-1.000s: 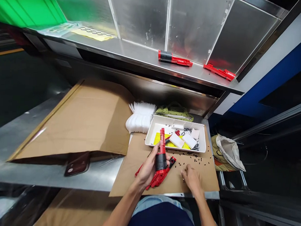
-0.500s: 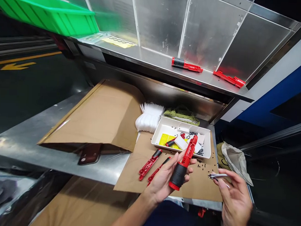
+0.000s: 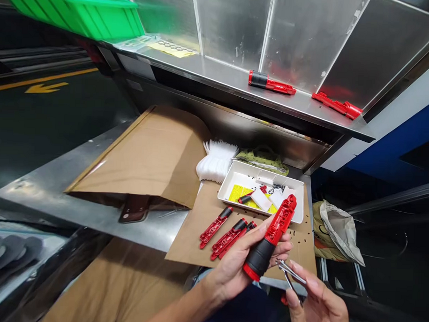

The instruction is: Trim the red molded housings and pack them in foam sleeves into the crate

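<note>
My left hand (image 3: 237, 270) is wrapped round a red tool handle with a black grip (image 3: 270, 240), held tilted up to the right above the bench's front edge. My right hand (image 3: 317, 303) pinches small metal tweezers (image 3: 288, 271), whose tips touch the handle near its black grip. Two red handle shells (image 3: 226, 229) lie on the brown cardboard sheet (image 3: 198, 235) just behind my left hand. Further back stands a white tray (image 3: 260, 198) with small white blocks, a yellow sheet and tiny black screws.
Tiny black screws are scattered on the cardboard right of the tray. A folded cardboard box (image 3: 151, 159) and a dark phone (image 3: 133, 214) lie left. White pieces (image 3: 216, 161) are stacked behind. Two red parts (image 3: 271, 83) rest on the steel shelf; a green bin (image 3: 79, 8) sits upper left.
My left hand lifted the red handle off the cardboard and tilted it up to the right. My right hand picked up tweezers and brought them in to the handle's grip.
</note>
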`<action>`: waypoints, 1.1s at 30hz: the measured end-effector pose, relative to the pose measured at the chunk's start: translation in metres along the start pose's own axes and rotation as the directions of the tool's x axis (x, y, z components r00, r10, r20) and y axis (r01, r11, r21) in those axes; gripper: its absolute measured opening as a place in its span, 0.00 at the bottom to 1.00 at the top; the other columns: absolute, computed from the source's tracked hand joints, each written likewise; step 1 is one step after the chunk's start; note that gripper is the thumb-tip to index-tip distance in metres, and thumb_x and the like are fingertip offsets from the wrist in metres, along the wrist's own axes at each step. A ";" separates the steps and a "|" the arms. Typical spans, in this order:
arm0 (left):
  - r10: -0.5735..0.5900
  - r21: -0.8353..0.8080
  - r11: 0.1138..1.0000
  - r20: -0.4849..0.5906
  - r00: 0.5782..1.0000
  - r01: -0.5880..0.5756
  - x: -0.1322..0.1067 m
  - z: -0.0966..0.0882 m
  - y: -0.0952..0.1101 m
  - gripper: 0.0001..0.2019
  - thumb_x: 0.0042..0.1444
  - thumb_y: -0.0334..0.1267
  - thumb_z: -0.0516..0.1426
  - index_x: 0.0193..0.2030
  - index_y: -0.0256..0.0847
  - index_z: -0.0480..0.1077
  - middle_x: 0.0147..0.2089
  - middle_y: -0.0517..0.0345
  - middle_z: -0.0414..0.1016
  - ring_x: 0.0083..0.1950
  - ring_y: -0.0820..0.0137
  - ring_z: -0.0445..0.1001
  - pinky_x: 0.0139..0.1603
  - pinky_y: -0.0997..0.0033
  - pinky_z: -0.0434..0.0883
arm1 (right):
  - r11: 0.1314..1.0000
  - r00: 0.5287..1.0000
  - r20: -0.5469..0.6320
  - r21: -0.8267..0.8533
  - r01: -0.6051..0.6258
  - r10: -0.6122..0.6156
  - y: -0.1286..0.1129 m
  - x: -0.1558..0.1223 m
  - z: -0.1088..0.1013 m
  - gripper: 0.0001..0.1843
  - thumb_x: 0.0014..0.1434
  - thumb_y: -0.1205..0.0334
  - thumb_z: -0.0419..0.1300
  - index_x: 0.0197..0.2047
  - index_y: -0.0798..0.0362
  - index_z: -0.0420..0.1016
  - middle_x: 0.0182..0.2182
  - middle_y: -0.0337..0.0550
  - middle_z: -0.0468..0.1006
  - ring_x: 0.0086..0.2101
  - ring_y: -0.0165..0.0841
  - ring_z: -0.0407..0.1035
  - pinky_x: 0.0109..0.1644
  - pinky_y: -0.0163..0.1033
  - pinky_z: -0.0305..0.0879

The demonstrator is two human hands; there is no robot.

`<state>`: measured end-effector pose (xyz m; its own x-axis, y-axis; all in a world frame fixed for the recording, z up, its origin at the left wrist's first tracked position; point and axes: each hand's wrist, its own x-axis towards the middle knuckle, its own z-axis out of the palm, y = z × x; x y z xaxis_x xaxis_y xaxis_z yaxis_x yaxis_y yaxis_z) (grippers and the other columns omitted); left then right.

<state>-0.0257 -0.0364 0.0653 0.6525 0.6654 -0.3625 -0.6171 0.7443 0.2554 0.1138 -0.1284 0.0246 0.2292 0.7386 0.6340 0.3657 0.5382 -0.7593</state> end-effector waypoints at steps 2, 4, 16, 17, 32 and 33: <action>-0.003 -0.012 1.000 -0.004 1.000 0.003 0.000 0.003 0.000 0.13 0.66 0.36 0.55 0.48 0.34 0.79 0.40 0.45 0.83 0.40 0.67 0.82 0.46 0.71 0.77 | 0.999 0.997 0.056 0.007 0.047 -0.047 0.000 0.001 -0.003 0.22 0.57 0.76 0.67 0.53 0.52 0.70 0.45 0.50 0.84 0.41 0.45 0.81 0.39 0.45 0.83; -0.009 -0.016 1.000 -0.008 1.000 0.009 0.000 0.005 0.001 0.14 0.67 0.34 0.53 0.49 0.33 0.79 0.40 0.45 0.83 0.38 0.68 0.82 0.44 0.72 0.78 | 0.998 0.998 0.025 0.004 0.063 -0.064 -0.001 0.000 -0.001 0.25 0.56 0.78 0.66 0.55 0.53 0.70 0.46 0.49 0.83 0.42 0.44 0.81 0.40 0.43 0.83; -0.063 -0.035 0.997 -0.028 0.998 0.062 -0.004 0.011 -0.001 0.18 0.69 0.37 0.50 0.43 0.28 0.80 0.38 0.43 0.83 0.34 0.71 0.82 0.38 0.76 0.79 | 0.995 0.993 0.070 0.005 0.096 -0.096 -0.004 -0.005 -0.001 0.29 0.55 0.78 0.67 0.57 0.50 0.70 0.47 0.45 0.83 0.44 0.41 0.81 0.43 0.43 0.83; -0.069 -0.035 0.997 -0.027 0.997 0.068 -0.004 0.011 -0.001 0.19 0.69 0.37 0.50 0.43 0.27 0.80 0.38 0.43 0.83 0.34 0.71 0.82 0.38 0.77 0.79 | 0.996 0.996 0.036 -0.002 0.086 -0.085 -0.005 -0.005 0.002 0.27 0.56 0.77 0.67 0.56 0.50 0.71 0.46 0.45 0.83 0.44 0.40 0.80 0.43 0.43 0.83; -0.056 -0.053 0.997 0.042 0.998 0.058 -0.002 0.007 -0.006 0.17 0.69 0.35 0.49 0.49 0.30 0.78 0.40 0.43 0.83 0.37 0.70 0.81 0.40 0.76 0.78 | 0.997 0.961 -0.275 -0.057 -0.046 0.029 -0.020 -0.009 0.031 0.10 0.61 0.65 0.67 0.46 0.48 0.75 0.40 0.40 0.84 0.41 0.34 0.81 0.44 0.38 0.81; -0.057 -0.056 0.997 0.044 0.997 0.060 -0.002 0.006 -0.006 0.16 0.68 0.35 0.50 0.50 0.30 0.78 0.40 0.43 0.83 0.37 0.70 0.81 0.41 0.76 0.77 | 0.997 0.962 -0.269 -0.057 -0.055 0.038 -0.020 -0.009 0.029 0.10 0.61 0.64 0.67 0.46 0.48 0.75 0.40 0.40 0.85 0.41 0.35 0.81 0.44 0.39 0.81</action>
<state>-0.0201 -0.0418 0.0698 0.7054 0.6235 -0.3370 -0.6009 0.7783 0.1823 0.0781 -0.1340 0.0294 0.4773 0.6218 0.6209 0.4035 0.4727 -0.7834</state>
